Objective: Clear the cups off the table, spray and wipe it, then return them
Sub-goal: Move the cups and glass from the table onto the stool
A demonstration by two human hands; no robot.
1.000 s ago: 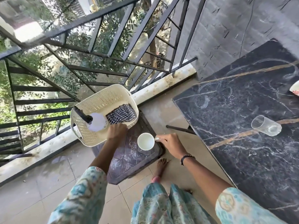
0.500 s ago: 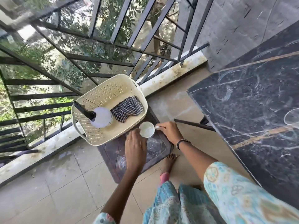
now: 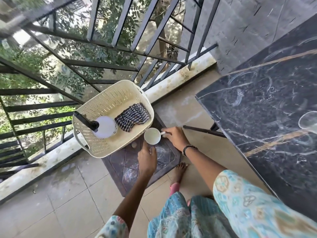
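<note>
Dark stool (image 3: pixel 130 167) carries a cream basket (image 3: pixel 96 107) and white cup (image 3: pixel 152 136) — marble table (image 3: pixel 267 117) beside.

Legible text, labels, brands, numbers, signs: none found. Surfaces checked beside the cream basket (image 3: pixel 112 107): the white spray bottle (image 3: pixel 105 126) and checked cloth (image 3: pixel 132 116) lying in it, and the white cup (image 3: pixel 152 136) just outside its rim, all unmarked. The dark marble tabletop (image 3: pixel 267 107) carries only veining and pale smears.

Cup (image 3: pixel 152 135) on stool (image 3: pixel 164 152) right of basket (image 3: pixel 96 145) w/ cloth (image 3: pixel 132 116), prob. sprayer (image 3: pixel 104 127)
</note>
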